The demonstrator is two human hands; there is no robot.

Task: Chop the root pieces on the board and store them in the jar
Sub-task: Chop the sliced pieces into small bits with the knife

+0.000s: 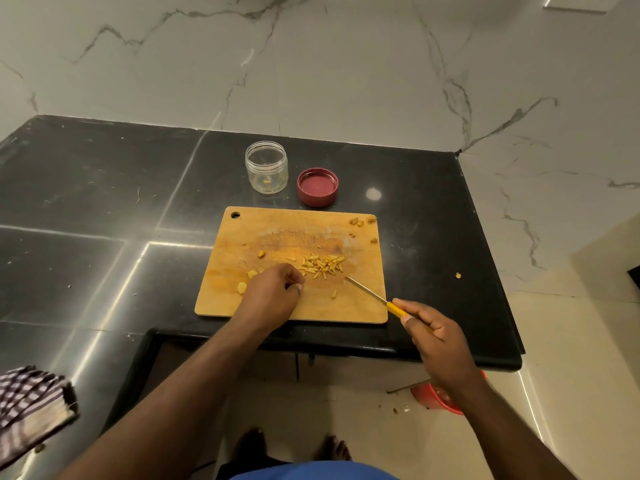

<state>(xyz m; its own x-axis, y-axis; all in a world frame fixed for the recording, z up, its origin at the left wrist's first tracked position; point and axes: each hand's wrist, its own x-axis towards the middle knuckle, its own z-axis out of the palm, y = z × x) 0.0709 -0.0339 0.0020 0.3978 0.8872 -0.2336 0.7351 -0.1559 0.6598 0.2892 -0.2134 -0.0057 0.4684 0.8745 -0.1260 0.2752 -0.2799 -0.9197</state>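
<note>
Chopped root sticks (322,265) lie in a loose heap near the middle of the wooden cutting board (353,306), with a few bigger uncut chunks (252,274) just to the left of the heap and some scraps (362,221) up by the far right corner. The left hand (273,294) is down on the board right beside the heap, fingers curled in, thumb tucked close; whether it pinches a piece I cannot tell. The right hand (438,337) grips the yellow handle of a small knife (375,296), blade angled toward the pile, tip low over the board near a lone stick. Behind the board stands the clear jar (266,167), open and upright, one tiny yellow bit at its bottom. Its red lid (317,186) lies upturned just to the jar's right. One crumb (458,275) sits on the black counter (86,202), off the board's right edge. A checked cloth (31,407) hangs at the lower left, and a red bowl (434,398) sits on the floor.
</note>
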